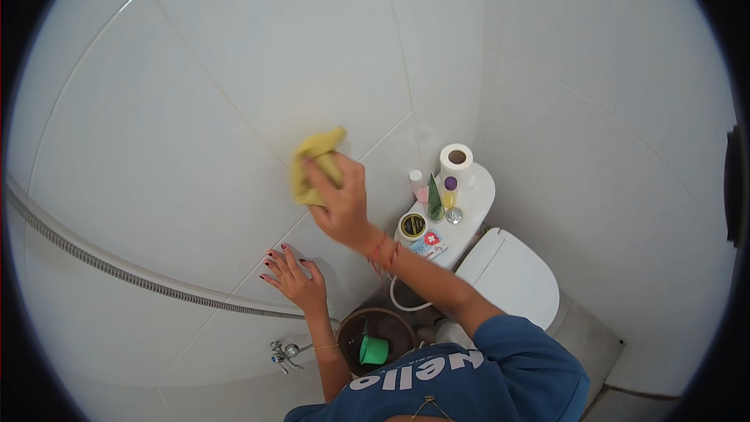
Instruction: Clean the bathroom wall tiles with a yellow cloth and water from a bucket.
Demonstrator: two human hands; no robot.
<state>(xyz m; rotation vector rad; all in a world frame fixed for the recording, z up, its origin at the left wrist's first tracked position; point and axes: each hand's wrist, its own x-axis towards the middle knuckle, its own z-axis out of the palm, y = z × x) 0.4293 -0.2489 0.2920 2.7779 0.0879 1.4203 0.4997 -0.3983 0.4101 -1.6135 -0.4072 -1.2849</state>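
Note:
A crumpled yellow cloth [313, 170] lies against the white tiled wall [234, 70], pressed there by my right hand [343, 202], whose fingers grip it. Red-and-white string bracelets circle that wrist. Lower and to the left, my left hand [297, 281] rests on the same wall with its fingers spread and nothing in it. A metal shower hose [158, 287] runs along the wall and passes near the left wrist.
The toilet tank lid [483, 184] bears a toilet paper roll [456, 157], small bottles, a round jar [412, 225] and an aloe leaf [434, 202]. Beside it are the closed toilet lid [521, 278], a brown bucket [351, 328] with a green dipper [374, 350], and a metal tap [286, 354].

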